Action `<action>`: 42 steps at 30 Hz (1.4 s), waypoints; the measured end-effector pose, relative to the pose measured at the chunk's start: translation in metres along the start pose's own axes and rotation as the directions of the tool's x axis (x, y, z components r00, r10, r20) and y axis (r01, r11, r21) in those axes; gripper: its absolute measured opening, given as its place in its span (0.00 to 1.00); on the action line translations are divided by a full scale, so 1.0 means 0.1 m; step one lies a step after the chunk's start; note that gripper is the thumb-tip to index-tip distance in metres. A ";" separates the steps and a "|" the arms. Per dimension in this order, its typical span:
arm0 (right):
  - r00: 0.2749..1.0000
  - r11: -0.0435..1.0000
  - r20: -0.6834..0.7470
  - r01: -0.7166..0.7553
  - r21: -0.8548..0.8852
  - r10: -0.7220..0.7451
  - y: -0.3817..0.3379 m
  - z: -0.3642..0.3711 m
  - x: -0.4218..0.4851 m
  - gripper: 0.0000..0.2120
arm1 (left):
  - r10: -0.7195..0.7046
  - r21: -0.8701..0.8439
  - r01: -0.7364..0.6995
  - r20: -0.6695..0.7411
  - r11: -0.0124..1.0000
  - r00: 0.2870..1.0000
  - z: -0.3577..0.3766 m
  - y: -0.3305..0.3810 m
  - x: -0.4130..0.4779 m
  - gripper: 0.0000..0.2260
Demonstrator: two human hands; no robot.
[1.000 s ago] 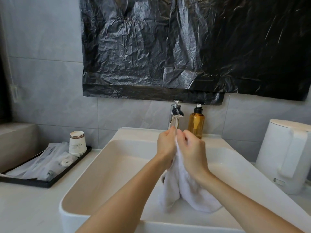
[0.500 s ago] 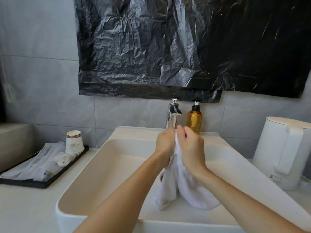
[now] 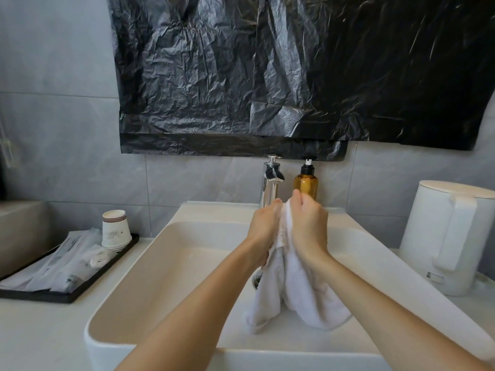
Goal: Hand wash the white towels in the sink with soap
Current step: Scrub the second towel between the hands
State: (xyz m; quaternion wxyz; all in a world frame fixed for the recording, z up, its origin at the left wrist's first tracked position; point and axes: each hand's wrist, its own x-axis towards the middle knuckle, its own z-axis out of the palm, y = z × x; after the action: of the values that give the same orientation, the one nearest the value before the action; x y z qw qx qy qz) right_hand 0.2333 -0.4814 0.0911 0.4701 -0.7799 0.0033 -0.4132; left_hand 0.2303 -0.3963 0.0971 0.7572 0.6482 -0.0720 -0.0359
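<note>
Right hand (image 3: 309,226) rides up toward twelve o'clock, both it and left hand (image 3: 263,228) clenching the towel (image 3: 302,298) (scrubbing stroke, wash underway)

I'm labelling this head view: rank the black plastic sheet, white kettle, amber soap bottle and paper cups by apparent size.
1. black plastic sheet
2. white kettle
3. paper cups and amber soap bottle look alike; the bottle stands farther back, its base hidden behind the right hand, so I won't rank them.

We see a white towel (image 3: 297,295) in a white sink (image 3: 174,263); at twelve o'clock an amber soap bottle (image 3: 305,185), black-capped; at nine, a white cup (image 3: 115,232) banded brown.
</note>
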 end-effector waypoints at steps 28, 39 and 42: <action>0.996 0.992 0.013 0.091 0.089 -0.093 0.04 -0.01 -0.09 0.21 | 0.047 0.039 -0.050 0.059 0.998 0.997 -0.03 -0.01 0.04 0.15; 0.999 0.995 0.043 0.027 0.092 -0.031 0.18 -0.13 0.13 0.24 | 0.437 0.951 -0.052 -0.092 0.305 0.895 -0.44 -0.10 0.23 0.13; 0.997 0.994 0.064 0.036 0.102 -0.042 0.19 -0.16 0.16 0.25 | 0.356 0.964 -0.077 -0.020 0.254 0.934 -0.44 -0.14 0.26 0.15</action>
State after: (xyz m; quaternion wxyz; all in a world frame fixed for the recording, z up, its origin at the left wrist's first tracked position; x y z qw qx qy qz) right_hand 0.2403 -0.5098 0.0907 0.5007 -0.7683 -0.0484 -0.3959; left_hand 0.2638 -0.3594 0.0780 0.2209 0.9523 -0.0784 0.1953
